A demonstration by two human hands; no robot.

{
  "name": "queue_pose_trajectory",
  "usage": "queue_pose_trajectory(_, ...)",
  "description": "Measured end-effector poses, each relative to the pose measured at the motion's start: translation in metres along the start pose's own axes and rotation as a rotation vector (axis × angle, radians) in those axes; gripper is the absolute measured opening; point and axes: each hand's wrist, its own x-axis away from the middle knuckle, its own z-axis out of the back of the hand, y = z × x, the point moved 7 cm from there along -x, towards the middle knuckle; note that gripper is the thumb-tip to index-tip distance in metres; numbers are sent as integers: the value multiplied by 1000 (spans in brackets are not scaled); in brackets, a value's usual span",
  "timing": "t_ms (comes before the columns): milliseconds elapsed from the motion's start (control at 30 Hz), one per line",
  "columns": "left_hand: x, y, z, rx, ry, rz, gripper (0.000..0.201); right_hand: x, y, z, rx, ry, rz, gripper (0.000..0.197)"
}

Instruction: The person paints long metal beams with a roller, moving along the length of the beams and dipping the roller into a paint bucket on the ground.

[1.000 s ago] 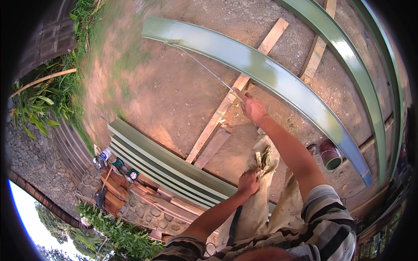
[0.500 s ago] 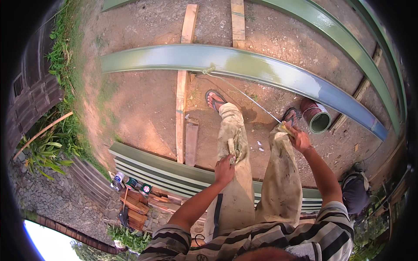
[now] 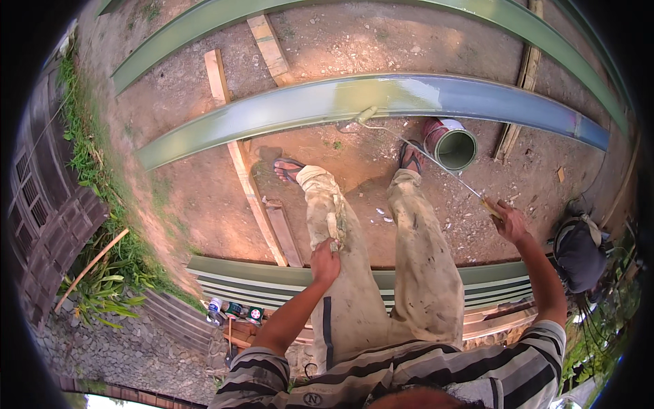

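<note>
My right hand [image 3: 509,222] is closed round the yellowish handle of a small paint roller [image 3: 446,170] with a long thin metal rod. The pale green roller head [image 3: 366,114] lies at the near edge of a long metal beam [image 3: 327,99], partly coated green and partly bluish grey. Resting on my left thigh, my left hand [image 3: 325,260] is closed; a pale, stained strip [image 3: 332,225] juts beyond its fingers, its kind unclear. A red paint can [image 3: 455,146], green inside, stands by my right foot, close to the beam.
More green beams [image 3: 204,34] lie beyond, with wooden battens [image 3: 246,191] under the nearest beam. A stack of green lengths [image 3: 238,273] runs across behind my legs. Several small containers [image 3: 235,310] stand at left; a dark bag [image 3: 579,252] is at right.
The roller head has shifted right along the beam's near edge. My right hand has moved out to the right, away from my knee. My view and stance have shifted rightward too.
</note>
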Motion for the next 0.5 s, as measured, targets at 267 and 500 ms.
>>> queue_pose_trajectory(267,3,16,-3,-26,-19,35,33,-162,-193,-54,-163,-93,229,62)
queue_pose_trajectory(500,7,24,-4,-9,-33,53,34,-115,-147,-54,-91,-57,41,56)
